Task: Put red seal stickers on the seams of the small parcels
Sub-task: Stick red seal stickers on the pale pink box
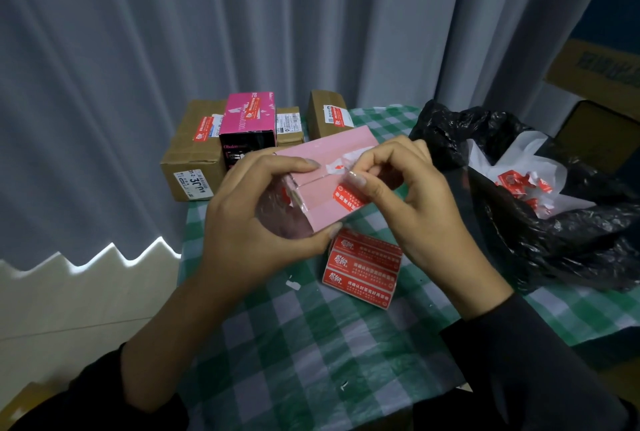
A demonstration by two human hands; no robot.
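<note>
- The left hand has its grip curled round the pink parcel, centre frame, above the table.
- The right hand has its grip pinching the red seal sticker beside the parcel's seam.

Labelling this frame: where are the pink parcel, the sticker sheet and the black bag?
pink parcel [329,150], head view, top face.
sticker sheet [363,268], head view, middle sticker.
black bag [554,247], head view, front side.

The left hand held a pink box over the table's middle, and the right hand pinched a sticker on it, blocking that space. Bare cloth showed between the forearms. A sheet lay flat below the hands. A bag crowded the right side. Boxes walled the far edge.
</note>
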